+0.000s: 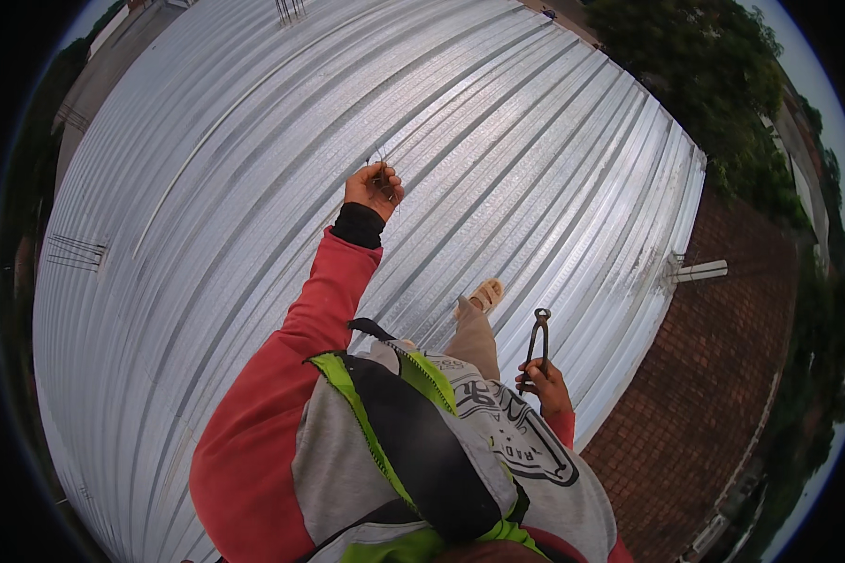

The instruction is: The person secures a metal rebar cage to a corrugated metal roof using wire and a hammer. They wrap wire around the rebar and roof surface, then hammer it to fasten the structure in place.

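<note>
my left hand (376,190) out ahead over ribbed metal sheets (535,206), fingers curled closed round thin dark wires (382,176), loose ends poking out past fingers. my right hand (548,387) lower, close to my body, wrapped round handles of dark pincers (544,324), rounded head pointing up, away from palm. pincers well apart from wires. my foot in tan sandal (486,296) on sheets, between both hands. bunch of rebar (77,251) at far left. brown tiled surface (704,366) beyond right edge.
</note>
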A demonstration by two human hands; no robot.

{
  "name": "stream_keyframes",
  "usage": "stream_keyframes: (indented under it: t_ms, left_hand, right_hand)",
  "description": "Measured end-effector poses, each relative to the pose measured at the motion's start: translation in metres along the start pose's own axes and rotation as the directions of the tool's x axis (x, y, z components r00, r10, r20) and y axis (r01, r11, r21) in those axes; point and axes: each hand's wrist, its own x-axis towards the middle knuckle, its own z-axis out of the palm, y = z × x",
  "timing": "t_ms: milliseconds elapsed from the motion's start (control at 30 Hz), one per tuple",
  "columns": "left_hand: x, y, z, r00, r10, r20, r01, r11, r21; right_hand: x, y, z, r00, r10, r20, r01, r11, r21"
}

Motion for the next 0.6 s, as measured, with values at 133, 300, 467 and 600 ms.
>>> stream_keyframes:
  t_ms: [133,300,467,600]
  left_hand:
    - [0.159,-0.042,0.043,0.999,-0.036,-0.027,0.038,0.997,0.073]
    - [0.296,-0.083,0.023,0.989,-0.089,-0.116,0.089,0.996,-0.005]
    - [0.392,-0.134,0.098,0.991,-0.095,-0.099,0.096,0.995,0.005]
    - [0.491,-0.155,0.110,0.978,-0.126,-0.167,0.128,0.992,-0.001]
  right_hand:
    - [0.107,-0.040,-0.067,0.999,-0.011,-0.039,0.010,1.000,-0.017]
    - [0.272,-0.127,-0.178,0.986,-0.157,-0.062,0.140,0.966,-0.217]
    - [0.389,-0.299,-0.277,0.990,-0.104,-0.099,0.069,0.949,-0.308]
    - [0.497,-0.405,-0.336,0.974,-0.210,-0.085,0.141,0.857,-0.495]
